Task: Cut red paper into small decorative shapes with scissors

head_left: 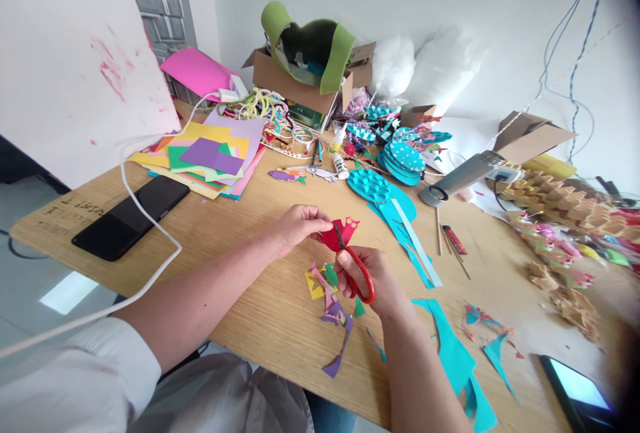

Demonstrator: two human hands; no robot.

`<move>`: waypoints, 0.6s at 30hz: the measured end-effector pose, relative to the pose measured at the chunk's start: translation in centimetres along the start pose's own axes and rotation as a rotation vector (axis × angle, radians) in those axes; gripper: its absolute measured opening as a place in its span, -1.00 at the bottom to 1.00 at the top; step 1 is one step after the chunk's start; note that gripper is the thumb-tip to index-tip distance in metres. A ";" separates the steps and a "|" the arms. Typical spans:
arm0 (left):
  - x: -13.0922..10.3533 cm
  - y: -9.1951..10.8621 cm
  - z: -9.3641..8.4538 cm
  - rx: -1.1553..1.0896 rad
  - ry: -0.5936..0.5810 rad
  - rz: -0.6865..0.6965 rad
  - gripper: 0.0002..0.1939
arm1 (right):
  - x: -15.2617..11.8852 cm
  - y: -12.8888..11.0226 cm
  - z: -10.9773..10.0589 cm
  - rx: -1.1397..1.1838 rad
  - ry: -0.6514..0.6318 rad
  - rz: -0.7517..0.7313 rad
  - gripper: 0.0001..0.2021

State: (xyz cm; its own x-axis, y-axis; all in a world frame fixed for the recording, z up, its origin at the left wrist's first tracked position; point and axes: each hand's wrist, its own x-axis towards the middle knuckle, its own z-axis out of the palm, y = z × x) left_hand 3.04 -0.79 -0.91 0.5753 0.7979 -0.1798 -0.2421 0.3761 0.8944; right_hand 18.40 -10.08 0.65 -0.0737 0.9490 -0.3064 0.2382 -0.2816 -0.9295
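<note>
My left hand (303, 227) pinches the left edge of a small red piece of paper (331, 238) above the table. In my right hand (373, 273) is a pair of scissors (367, 279) with red handles. The scissor blades lie against the red paper, close to my left fingertips. Whether the blades are parted is too small to tell. On the table below my hands lie paper scraps in yellow (313, 284), pink, green and purple (340, 346).
Coloured paper sheets (215, 156) and a black phone (131, 218) lie to the left, crossed by a white cable (150, 216). Turquoise offcuts (453, 346), a metal flask (460, 178) and a lit phone (575, 386) are on the right. A cardboard box (285, 86) stands behind.
</note>
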 end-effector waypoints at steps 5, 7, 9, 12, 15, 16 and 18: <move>0.0 0.0 0.1 -0.051 -0.022 -0.020 -0.80 | 0.0 0.0 0.0 -0.005 -0.016 -0.055 -0.51; -0.1 -0.1 0.1 -0.074 -0.030 -0.025 -0.79 | 0.1 0.1 0.0 -0.012 -0.020 -0.072 -0.51; -0.1 -0.1 0.2 -0.088 -0.040 -0.031 -0.78 | 0.2 0.3 0.0 -0.015 -0.022 -0.080 -0.51; -0.1 -0.3 0.2 -0.096 -0.055 -0.034 -0.77 | 0.2 0.3 0.0 -0.025 -0.013 -0.083 -0.53; 0.0 -0.4 0.2 -0.108 -0.063 -0.032 -0.77 | 0.2 0.1 0.2 -0.036 0.004 -0.072 -0.51; 0.0 -0.4 0.2 -0.112 -0.063 -0.032 -0.77 | 0.1 0.1 0.2 -0.036 0.006 -0.070 -0.51; 0.0 -0.4 0.2 -0.115 -0.064 -0.033 -0.77 | 0.1 0.0 0.2 -0.034 0.006 -0.073 -0.50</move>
State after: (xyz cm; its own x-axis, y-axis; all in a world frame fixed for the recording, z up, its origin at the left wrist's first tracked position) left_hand 3.26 -1.03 -1.16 0.6321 0.7539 -0.1789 -0.3076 0.4561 0.8351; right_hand 18.16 -10.00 0.56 -0.0862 0.9678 -0.2364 0.2654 -0.2064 -0.9418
